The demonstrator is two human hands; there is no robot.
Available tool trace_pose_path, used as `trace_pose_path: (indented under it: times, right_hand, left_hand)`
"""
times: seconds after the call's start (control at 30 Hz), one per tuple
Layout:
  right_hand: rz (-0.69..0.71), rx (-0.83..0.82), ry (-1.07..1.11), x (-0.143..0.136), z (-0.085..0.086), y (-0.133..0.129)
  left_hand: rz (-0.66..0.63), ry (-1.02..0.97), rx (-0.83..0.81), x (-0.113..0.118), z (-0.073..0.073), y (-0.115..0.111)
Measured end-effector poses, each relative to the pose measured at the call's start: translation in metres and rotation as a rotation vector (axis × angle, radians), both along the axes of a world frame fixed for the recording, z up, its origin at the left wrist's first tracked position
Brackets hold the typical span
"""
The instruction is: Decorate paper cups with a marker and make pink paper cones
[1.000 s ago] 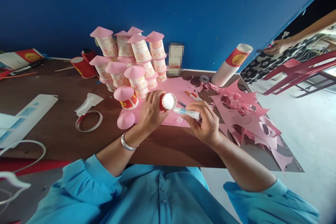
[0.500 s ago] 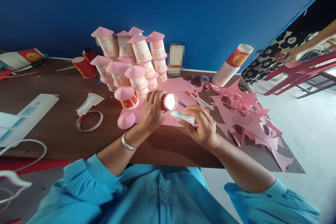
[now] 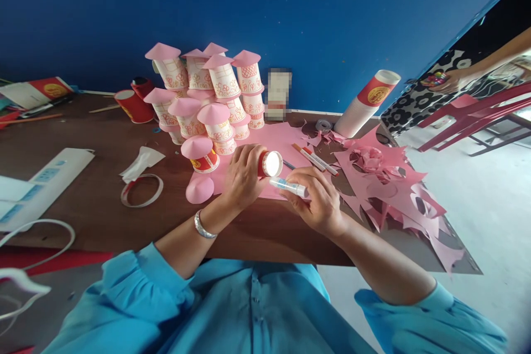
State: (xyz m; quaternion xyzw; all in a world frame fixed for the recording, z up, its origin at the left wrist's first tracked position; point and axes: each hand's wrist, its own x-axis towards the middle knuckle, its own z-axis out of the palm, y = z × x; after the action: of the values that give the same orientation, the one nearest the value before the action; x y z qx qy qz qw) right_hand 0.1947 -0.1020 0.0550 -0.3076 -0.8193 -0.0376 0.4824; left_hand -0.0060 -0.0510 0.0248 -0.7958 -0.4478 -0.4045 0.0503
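Over the last second the person's left hand (image 3: 244, 175) has moved the red paper cup (image 3: 271, 164) a little to the right, and the right hand (image 3: 317, 199) has drawn what looks like a glue stick (image 3: 287, 185) leftward and slightly down. The stick's end now sits by the lower edge of the cup's round white end; whether the two touch cannot be told. For the work in hand, this puts both pieces close together, held in the air in front of the pink sheet (image 3: 274, 135) on the desk (image 3: 240, 227).

Both hands are grasping: the left is wrapped around the cup's side, and the right pinches the glue stick between thumb and fingers.

Counting, there is one cup and one stick in the hands. Nine cone roofs (image 3: 213, 114) top the upright cups to the left, the nearest on a red cup; the lower tiers are too overlapped to count. One loose cone (image 3: 199, 190) lies in front of them. Two capped pens (image 3: 308, 158) and one thin dark pencil (image 3: 289, 165) rest beyond the right hand. One tall cup stack (image 3: 357, 115) leans behind the pink scraps (image 3: 388, 191), which are too tangled to number. One co-worker's hand (image 3: 450, 82) shows at far right, shifted as well.
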Motion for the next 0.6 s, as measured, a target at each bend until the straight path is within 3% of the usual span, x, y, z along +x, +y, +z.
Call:
trace_pose_path:
  times: [0.3, 0.6]
  right_hand:
    - [-0.019, 0.036, 0.070, -0.0001, 0.0005, 0.0009]
    - [-0.007, 0.081, -0.013, -0.0029, 0.0013, -0.0028]
  left_hand:
    - [-0.023, -0.005, -0.003, 0.0043, -0.0002, -0.0030]
    - [-0.002, 0.024, 0.040, 0.0045, -0.0031, -0.0020]
